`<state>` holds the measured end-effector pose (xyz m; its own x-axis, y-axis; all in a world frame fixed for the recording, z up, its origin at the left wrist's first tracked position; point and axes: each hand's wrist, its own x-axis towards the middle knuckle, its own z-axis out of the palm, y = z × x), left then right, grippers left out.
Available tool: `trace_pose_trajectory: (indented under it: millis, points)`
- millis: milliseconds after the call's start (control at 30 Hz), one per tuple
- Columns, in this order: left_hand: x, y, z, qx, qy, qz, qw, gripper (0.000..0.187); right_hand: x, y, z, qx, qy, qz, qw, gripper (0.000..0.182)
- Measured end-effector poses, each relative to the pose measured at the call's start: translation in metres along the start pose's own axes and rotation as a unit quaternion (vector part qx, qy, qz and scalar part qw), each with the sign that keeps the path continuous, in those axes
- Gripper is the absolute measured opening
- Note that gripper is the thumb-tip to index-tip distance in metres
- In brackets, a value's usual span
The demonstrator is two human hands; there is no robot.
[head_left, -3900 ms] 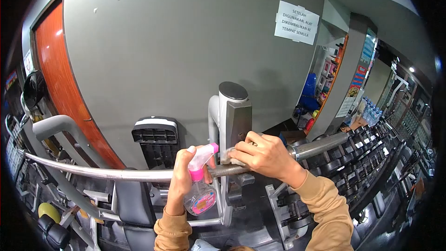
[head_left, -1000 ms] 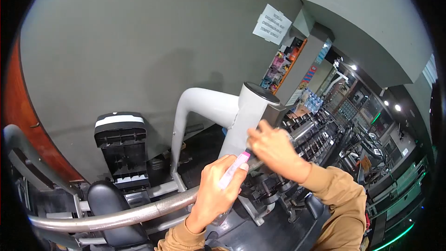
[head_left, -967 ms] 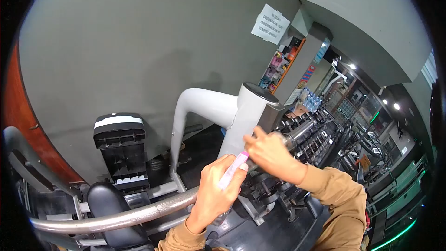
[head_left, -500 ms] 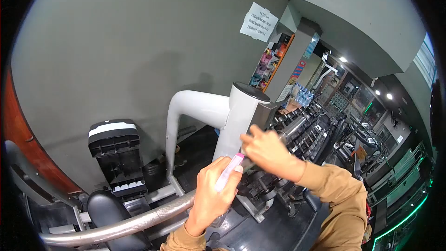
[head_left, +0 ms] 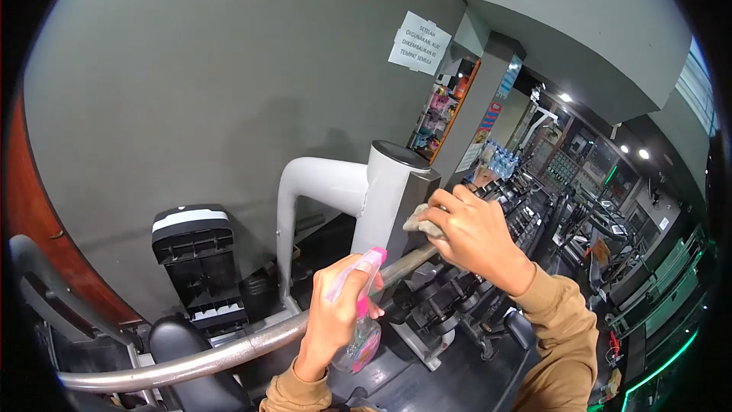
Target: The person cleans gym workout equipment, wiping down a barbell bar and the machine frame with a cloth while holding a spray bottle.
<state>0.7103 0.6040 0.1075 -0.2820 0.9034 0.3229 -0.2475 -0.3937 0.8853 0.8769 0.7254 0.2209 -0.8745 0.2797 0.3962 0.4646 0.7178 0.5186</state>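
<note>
My left hand [head_left: 333, 311] is wrapped around the neck of a clear spray bottle [head_left: 360, 345] with a pink and white trigger head. Liquid and a pink label show in the bottle below my fingers. In my right hand [head_left: 474, 230] is a bunched pale cloth [head_left: 424, 220], pinched at the fingertips beside the dark face of a white machine post [head_left: 379, 206]. A curved metal bar [head_left: 229, 356] runs behind my left hand and up toward the post, below my right hand.
A grey wall [head_left: 191, 69] with a paper sign [head_left: 419, 42] stands ahead. Racked dumbbells [head_left: 526, 217] extend at the right. A black padded seat [head_left: 183, 351] and a black-and-white step platform [head_left: 198, 259] are at lower left.
My right hand has moved slightly right, and the cloth in it now shows clearly. The spray bottle has tilted more upright in my left hand, bringing its body into view.
</note>
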Motion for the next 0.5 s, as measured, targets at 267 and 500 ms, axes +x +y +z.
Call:
trace_pose_trajectory:
  millis: [267,500]
  points:
    - [0.044,0.056,0.023,0.344,-0.013,0.360,0.867,0.041,-0.012,0.009,-0.014,0.126,0.085,0.029,0.988,0.019]
    - [0.126,0.125,0.026,0.241,-0.109,0.099,0.959,0.049,0.001,0.027,-0.010,0.174,0.143,0.067,0.972,0.016]
